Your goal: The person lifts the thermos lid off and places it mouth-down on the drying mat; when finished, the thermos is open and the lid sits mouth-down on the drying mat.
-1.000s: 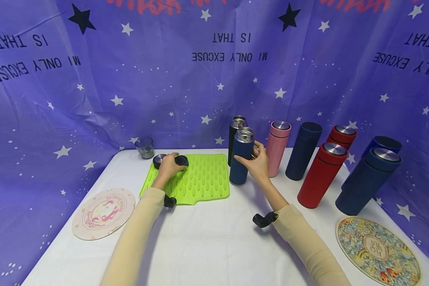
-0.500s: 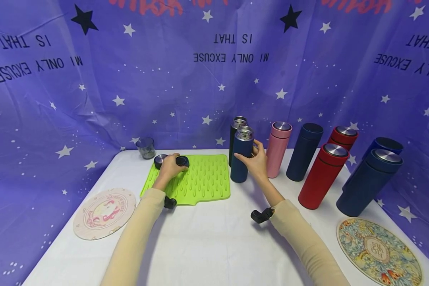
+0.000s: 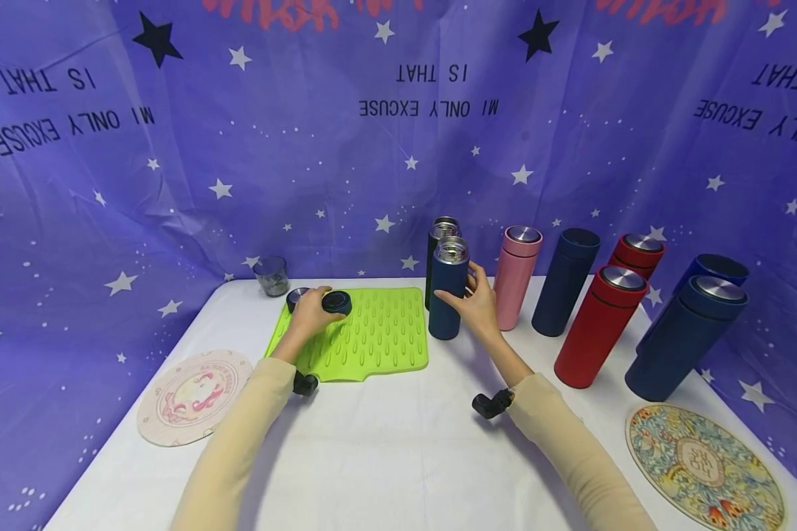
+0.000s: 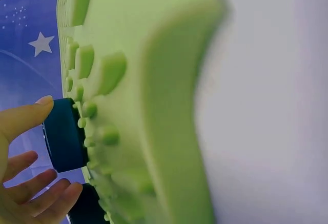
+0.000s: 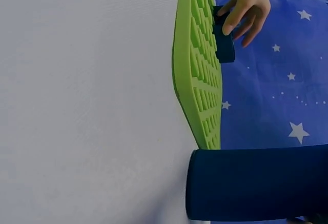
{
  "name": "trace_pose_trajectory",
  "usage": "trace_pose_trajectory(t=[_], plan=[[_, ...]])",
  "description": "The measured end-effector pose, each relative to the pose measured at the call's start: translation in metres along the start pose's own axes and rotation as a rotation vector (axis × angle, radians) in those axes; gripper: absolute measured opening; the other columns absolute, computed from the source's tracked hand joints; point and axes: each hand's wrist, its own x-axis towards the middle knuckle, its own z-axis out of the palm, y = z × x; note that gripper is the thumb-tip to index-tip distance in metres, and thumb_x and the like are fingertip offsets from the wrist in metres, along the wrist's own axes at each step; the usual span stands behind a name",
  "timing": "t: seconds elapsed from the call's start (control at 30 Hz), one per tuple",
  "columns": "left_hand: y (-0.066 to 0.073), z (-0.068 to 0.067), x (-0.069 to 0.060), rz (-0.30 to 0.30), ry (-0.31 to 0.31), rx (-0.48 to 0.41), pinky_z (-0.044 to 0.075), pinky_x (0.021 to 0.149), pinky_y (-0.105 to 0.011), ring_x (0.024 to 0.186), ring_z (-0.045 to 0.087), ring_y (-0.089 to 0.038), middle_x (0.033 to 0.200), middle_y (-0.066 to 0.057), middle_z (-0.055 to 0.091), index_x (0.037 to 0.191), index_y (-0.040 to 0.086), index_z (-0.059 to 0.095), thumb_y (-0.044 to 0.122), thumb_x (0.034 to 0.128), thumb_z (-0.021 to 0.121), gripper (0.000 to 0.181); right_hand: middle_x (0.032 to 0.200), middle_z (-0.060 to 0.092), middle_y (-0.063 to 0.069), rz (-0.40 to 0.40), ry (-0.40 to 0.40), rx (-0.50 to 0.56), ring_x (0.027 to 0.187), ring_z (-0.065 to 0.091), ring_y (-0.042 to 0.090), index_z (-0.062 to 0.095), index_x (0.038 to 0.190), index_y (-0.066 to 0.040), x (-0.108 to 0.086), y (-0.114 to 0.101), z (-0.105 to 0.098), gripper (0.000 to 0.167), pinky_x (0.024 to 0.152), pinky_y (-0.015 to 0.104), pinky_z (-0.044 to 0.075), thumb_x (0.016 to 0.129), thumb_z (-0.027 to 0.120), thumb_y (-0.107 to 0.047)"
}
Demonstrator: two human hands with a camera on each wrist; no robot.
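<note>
My left hand (image 3: 311, 316) is over the left part of a green ridged mat (image 3: 378, 335), beside a dark blue bottle lid (image 3: 337, 302). In the left wrist view its thumb is at the edge of that lid (image 4: 65, 137), while the other fingers are spread, loosely bent and apart from it. A second dark lid (image 3: 296, 296) with a silver top sits at the mat's far left, partly behind the hand. My right hand (image 3: 480, 304) grips a lidless dark blue thermos bottle (image 3: 446, 299), upright on the table. Behind it stands a lidless black bottle (image 3: 430, 274), partly hidden.
To the right stand a pink bottle (image 3: 516, 276), red bottles (image 3: 598, 328) and blue bottles (image 3: 684, 339), all lidded. A glass cup (image 3: 271, 276) is at the back left. A pink round mat (image 3: 195, 398) lies left, a floral one (image 3: 704, 461) right.
My left hand has loosened from the dark blue lid and drawn slightly to the left, leaving more of the lid in sight. The right hand's grip on the bottle looks the same.
</note>
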Motion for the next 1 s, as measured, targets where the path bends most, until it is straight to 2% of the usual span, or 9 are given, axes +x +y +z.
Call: trace_pose_trajectory(t=[0.13, 0.27, 0.47, 0.67, 0.73, 0.8, 1.0], plan=[[0.000, -0.004, -0.009, 0.026, -0.001, -0.007, 0.036, 0.103, -0.058, 0.123, 0.045, -0.046, 0.132, -0.027, 0.051, 0.136, -0.003, 0.049, 0.027, 0.0768, 0.083, 0.074, 0.135, 0.054, 0.020, -0.018, -0.006, 0.014, 0.124, 0.052, 0.033, 0.038, 0.142, -0.004, -0.005, 0.001, -0.004, 0.083, 0.105, 0.046, 0.040, 0.074, 0.085, -0.015], [0.006, -0.011, -0.021, 0.047, -0.015, -0.035, 0.034, 0.103, -0.060, 0.124, 0.043, -0.047, 0.134, -0.027, 0.050, 0.137, -0.002, 0.048, 0.026, 0.0772, 0.082, 0.074, 0.140, 0.049, 0.018, -0.007, -0.017, 0.027, 0.128, 0.047, 0.033, 0.039, 0.142, -0.004, -0.012, -0.002, -0.010, 0.081, 0.108, 0.049, 0.036, 0.075, 0.084, -0.014], [0.016, -0.022, -0.041, 0.083, -0.048, -0.048, 0.045, 0.093, -0.057, 0.114, 0.052, -0.045, 0.134, -0.026, 0.051, 0.138, -0.003, 0.047, 0.026, 0.0778, 0.082, 0.075, 0.138, 0.045, 0.028, -0.041, -0.029, 0.063, 0.128, 0.043, 0.042, 0.039, 0.138, 0.007, -0.029, -0.030, -0.024, 0.074, 0.108, 0.056, 0.032, 0.076, 0.079, 0.002], [0.021, -0.033, -0.067, 0.092, -0.067, -0.064, 0.046, 0.093, -0.056, 0.115, 0.052, -0.045, 0.135, -0.026, 0.049, 0.138, -0.003, 0.047, 0.027, 0.0777, 0.082, 0.075, 0.135, 0.051, 0.023, -0.125, 0.031, -0.035, 0.125, 0.048, 0.041, 0.045, 0.134, 0.007, -0.040, -0.039, -0.040, 0.071, 0.105, 0.054, 0.037, 0.074, 0.081, 0.002], [0.020, -0.037, -0.075, 0.090, -0.070, -0.074, 0.045, 0.094, -0.057, 0.117, 0.050, -0.045, 0.136, -0.026, 0.049, 0.137, -0.003, 0.047, 0.026, 0.0775, 0.082, 0.075, 0.134, 0.053, 0.023, -0.150, 0.054, -0.071, 0.124, 0.049, 0.041, 0.047, 0.134, 0.006, -0.044, -0.044, -0.045, 0.070, 0.104, 0.054, 0.038, 0.073, 0.082, 0.001], [0.018, -0.039, -0.083, 0.091, -0.067, -0.084, 0.043, 0.096, -0.058, 0.119, 0.049, -0.046, 0.136, -0.026, 0.049, 0.137, -0.004, 0.048, 0.025, 0.0767, 0.082, 0.075, 0.133, 0.053, 0.026, -0.162, 0.066, -0.087, 0.124, 0.048, 0.044, 0.047, 0.133, 0.008, -0.050, -0.058, -0.050, 0.068, 0.103, 0.056, 0.037, 0.074, 0.081, 0.004], [0.004, -0.039, -0.097, 0.089, -0.051, -0.079, 0.038, 0.101, -0.058, 0.123, 0.045, -0.047, 0.134, -0.027, 0.051, 0.133, -0.004, 0.052, 0.023, 0.0745, 0.083, 0.071, 0.134, 0.049, 0.030, -0.186, 0.114, -0.105, 0.126, 0.046, 0.044, 0.046, 0.134, 0.011, -0.055, -0.066, -0.064, 0.069, 0.102, 0.056, 0.036, 0.074, 0.080, 0.006]])
